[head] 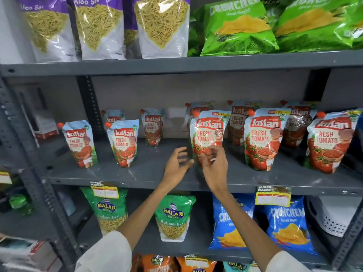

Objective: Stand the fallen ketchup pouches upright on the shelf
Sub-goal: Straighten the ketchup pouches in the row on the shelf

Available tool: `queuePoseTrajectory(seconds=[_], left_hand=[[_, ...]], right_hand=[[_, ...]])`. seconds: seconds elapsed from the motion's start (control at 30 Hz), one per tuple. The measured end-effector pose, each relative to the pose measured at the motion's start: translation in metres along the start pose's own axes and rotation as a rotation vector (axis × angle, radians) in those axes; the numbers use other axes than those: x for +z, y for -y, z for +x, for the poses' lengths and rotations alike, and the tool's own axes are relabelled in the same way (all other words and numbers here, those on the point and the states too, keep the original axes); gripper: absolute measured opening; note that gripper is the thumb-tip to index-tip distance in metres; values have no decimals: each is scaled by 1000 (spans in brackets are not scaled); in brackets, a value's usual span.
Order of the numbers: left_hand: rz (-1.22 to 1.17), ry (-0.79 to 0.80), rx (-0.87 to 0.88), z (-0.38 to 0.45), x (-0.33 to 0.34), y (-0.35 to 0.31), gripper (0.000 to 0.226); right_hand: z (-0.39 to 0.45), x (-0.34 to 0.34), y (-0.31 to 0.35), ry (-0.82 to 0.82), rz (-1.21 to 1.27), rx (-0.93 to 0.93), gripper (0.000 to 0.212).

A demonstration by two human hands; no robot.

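Several ketchup pouches with orange caps stand upright on the grey middle shelf (pixel 149 173). The middle front pouch (pixel 209 132) stands upright just behind my hands. My left hand (pixel 177 165) hovers with fingers spread at the pouch's lower left, apart from it. My right hand (pixel 215 167) is in front of the pouch's lower part, fingers loosely curled and blurred; whether they touch it is unclear. More pouches stand left (pixel 80 143), (pixel 123 142), (pixel 154 127) and right (pixel 264 138), (pixel 332 140), with others behind them.
Aloo sev bags (pixel 98 26) and green chip bags (pixel 239 28) fill the shelf above. Below are green Balaji bags (pixel 172 214) and blue chip bags (pixel 286 222). Yellow price tags (pixel 273 195) hang from the middle shelf's front edge. A steel upright (pixel 33 154) stands at left.
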State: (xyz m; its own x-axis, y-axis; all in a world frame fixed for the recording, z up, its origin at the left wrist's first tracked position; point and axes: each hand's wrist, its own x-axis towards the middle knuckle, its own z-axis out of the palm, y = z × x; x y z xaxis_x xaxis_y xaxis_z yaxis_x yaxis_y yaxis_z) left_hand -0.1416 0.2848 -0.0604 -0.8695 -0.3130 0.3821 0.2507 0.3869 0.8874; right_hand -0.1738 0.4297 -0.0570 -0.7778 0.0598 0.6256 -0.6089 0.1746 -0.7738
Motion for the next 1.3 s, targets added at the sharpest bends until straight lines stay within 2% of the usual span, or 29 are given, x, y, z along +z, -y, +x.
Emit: queuePoseTrajectory(seconds=[0.1, 0.27, 0.33, 0.47, 0.53, 0.6, 0.67, 0.73, 0.93, 1.3], left_hand=[[-15, -125, 65, -7, -43, 5, 38], [-25, -376, 97, 0, -131, 30, 22], [-32, -422, 81, 3, -167, 44, 24], [11, -442, 85, 8, -218, 67, 48], [35, -396, 51, 14, -236, 73, 63], [26, -268, -12, 21, -248, 76, 74], [27, -120, -63, 30, -255, 80, 72], [19, -26, -105, 36, -258, 83, 58], [-11, 26, -102, 45, -240, 83, 47], [-33, 88, -109, 52, -182, 72, 50]], right_hand=[[-11, 40, 20, 166, 81, 4, 21], [-26, 113, 45, 387, 61, -5, 27], [-28, 145, 53, 435, 62, 31, 32], [-33, 198, 67, 490, 84, 146, 50], [-36, 219, 73, 526, 115, 180, 57], [-38, 234, 75, 546, 102, 205, 59], [-39, 244, 77, 538, 71, 212, 59], [-42, 249, 76, 525, 56, 228, 57], [-36, 235, 61, 449, -22, 256, 50], [-22, 189, 40, 391, -205, 250, 48]])
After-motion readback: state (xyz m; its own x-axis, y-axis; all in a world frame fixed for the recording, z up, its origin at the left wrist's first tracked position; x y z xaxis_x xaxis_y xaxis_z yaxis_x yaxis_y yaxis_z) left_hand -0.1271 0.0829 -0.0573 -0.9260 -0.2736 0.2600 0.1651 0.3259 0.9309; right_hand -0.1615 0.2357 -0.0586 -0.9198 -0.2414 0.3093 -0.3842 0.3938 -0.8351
